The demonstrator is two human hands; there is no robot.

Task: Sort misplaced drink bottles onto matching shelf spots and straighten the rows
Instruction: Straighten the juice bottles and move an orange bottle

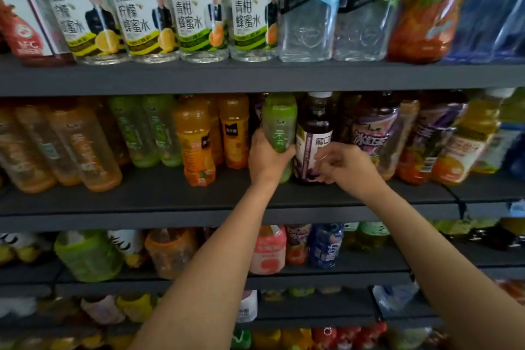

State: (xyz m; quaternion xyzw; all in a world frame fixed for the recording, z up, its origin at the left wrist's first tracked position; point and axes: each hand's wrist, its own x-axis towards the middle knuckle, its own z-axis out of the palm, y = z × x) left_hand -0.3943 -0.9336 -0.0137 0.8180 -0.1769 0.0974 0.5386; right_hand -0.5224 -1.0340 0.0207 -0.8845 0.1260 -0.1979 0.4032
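My left hand (pixel 265 158) is wrapped around the lower half of a green tea bottle (pixel 279 122), which stands among dark purple drinks on the middle shelf (pixel 199 207). Right beside it stands a dark grape juice bottle (pixel 315 133) with a white cap. My right hand (pixel 345 165) is in front of that bottle's lower label, fingers curled and fingertips touching it; a firm grip is not visible. Two more green tea bottles (pixel 145 131) stand further left on the same shelf, next to orange juice bottles (pixel 194 139).
The top shelf (pixel 255 77) carries clear honey-water bottles (pixel 196 23) and soda water bottles (pixel 309 8). Purple iced tea bottles (pixel 372 133) and yellow-orange drinks (pixel 466 145) fill the middle shelf's right. Lower shelves hold mixed bottles, including a pink one (pixel 270 250).
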